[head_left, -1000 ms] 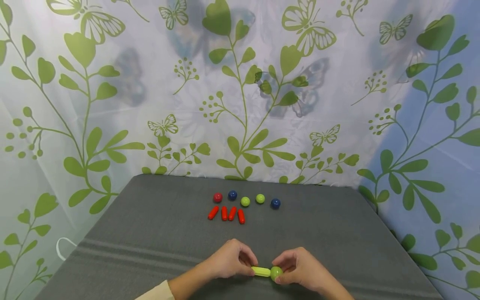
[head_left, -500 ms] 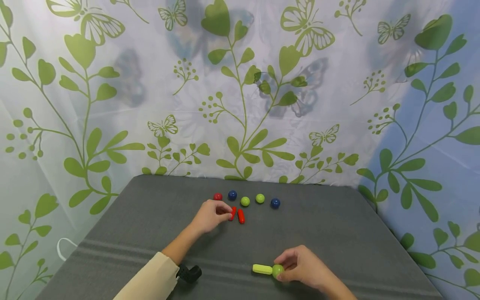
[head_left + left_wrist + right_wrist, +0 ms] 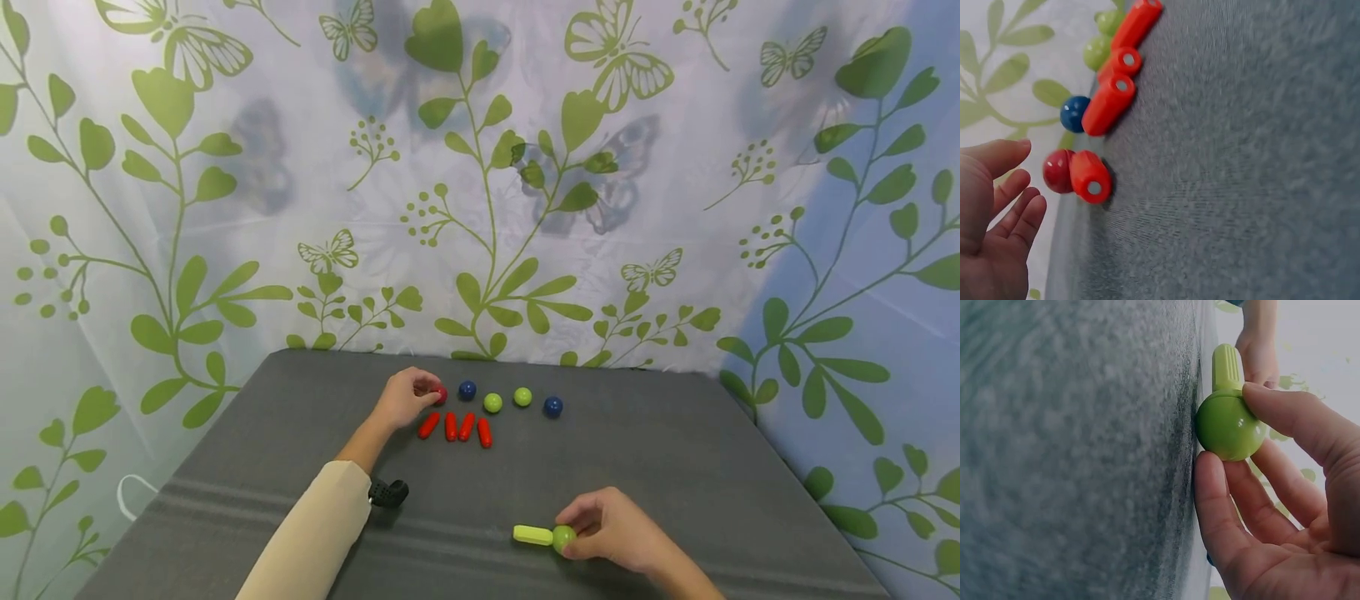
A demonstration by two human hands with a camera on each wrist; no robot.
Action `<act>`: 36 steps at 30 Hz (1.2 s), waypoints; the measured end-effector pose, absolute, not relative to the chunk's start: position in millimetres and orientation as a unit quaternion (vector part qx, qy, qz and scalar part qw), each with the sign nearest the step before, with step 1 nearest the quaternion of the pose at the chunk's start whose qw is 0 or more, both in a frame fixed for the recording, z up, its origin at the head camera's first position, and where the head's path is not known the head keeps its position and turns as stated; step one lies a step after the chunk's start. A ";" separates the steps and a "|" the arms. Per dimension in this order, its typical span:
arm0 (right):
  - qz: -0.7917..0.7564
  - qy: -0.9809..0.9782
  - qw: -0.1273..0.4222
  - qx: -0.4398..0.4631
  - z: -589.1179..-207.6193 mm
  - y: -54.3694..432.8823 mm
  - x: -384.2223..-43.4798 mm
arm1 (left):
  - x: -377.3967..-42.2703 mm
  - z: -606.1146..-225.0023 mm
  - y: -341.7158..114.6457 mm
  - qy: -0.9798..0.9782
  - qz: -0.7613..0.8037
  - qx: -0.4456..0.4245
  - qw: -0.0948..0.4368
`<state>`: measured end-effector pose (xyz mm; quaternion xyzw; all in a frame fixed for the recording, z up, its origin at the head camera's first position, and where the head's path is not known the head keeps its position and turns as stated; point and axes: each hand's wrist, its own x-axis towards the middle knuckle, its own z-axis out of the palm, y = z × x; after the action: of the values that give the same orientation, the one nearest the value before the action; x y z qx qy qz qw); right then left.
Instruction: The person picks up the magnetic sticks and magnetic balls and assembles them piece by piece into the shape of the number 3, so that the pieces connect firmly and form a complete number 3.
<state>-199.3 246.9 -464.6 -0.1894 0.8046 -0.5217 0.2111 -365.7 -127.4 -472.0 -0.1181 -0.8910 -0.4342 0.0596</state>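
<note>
My left hand (image 3: 405, 397) reaches to the far left of the ball row, its fingertips right at the red ball (image 3: 440, 395). In the left wrist view, the thumb and fingers (image 3: 1021, 219) are spread apart, with the red ball (image 3: 1058, 171) just beyond them. At the near right, my right hand (image 3: 617, 530) pinches a green ball (image 3: 564, 540) between thumb and fingers. A yellow-green ridged stick (image 3: 532, 535) is joined end-on to that ball and points left. The right wrist view shows the thumb on one side of the green ball (image 3: 1230, 427) and a fingertip beneath it.
Several red sticks (image 3: 466, 427) with metal-coloured end discs lie in front of the balls. Along the row sit two blue balls, one left (image 3: 467, 390) and one right (image 3: 552, 407), and two green balls (image 3: 522, 397). A patterned curtain (image 3: 480, 208) hangs behind the grey table (image 3: 675, 467).
My left hand has let go of the yellow-green stick and moved forward and left, past the red sticks, to the red ball. The right hand keeps the green ball, shifted slightly right.
</note>
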 end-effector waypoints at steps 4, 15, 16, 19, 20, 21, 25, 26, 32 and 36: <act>-0.533 0.795 0.219 -0.191 -465.3 248.8 -199.5 | -373.0 -476.8 -125.6 -0.895 -0.428 -0.115 0.049; -0.552 0.776 0.229 -0.200 -466.2 250.7 -199.9 | -393.2 -487.4 -121.8 -0.904 -0.413 -0.106 0.019; -0.554 0.775 0.230 -0.200 -466.2 250.7 -200.0 | -393.9 -487.3 -121.6 -0.905 -0.413 -0.106 0.017; -0.557 0.772 0.232 -0.201 -465.2 250.6 -200.0 | -395.3 -487.6 -121.1 -0.906 -0.410 -0.105 0.010; -0.558 0.771 0.233 -0.201 -464.8 250.7 -199.9 | -395.6 -487.7 -121.1 -0.907 -0.408 -0.106 0.009; -0.559 0.769 0.235 -0.201 -464.4 250.8 -199.7 | -396.1 -487.9 -121.1 -0.908 -0.406 -0.106 0.008; -0.560 0.768 0.238 -0.202 -463.7 251.6 -199.7 | -395.1 -486.7 -120.8 -0.906 -0.410 -0.105 0.002; -0.559 0.768 0.238 -0.201 -463.9 251.8 -199.8 | -394.7 -486.3 -120.9 -0.905 -0.411 -0.105 0.001; -0.553 0.774 0.238 -0.195 -465.2 252.9 -200.5 | -391.8 -483.7 -121.3 -0.901 -0.419 -0.109 -0.006; -0.549 0.779 0.237 -0.191 -465.3 252.8 -200.4 | -391.2 -483.9 -121.1 -0.900 -0.422 -0.105 -0.005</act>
<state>-200.4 252.8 -465.3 -0.1913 0.7786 -0.5485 0.2372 -391.2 -121.1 -483.9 -0.1048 -0.9005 -0.4221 -0.0050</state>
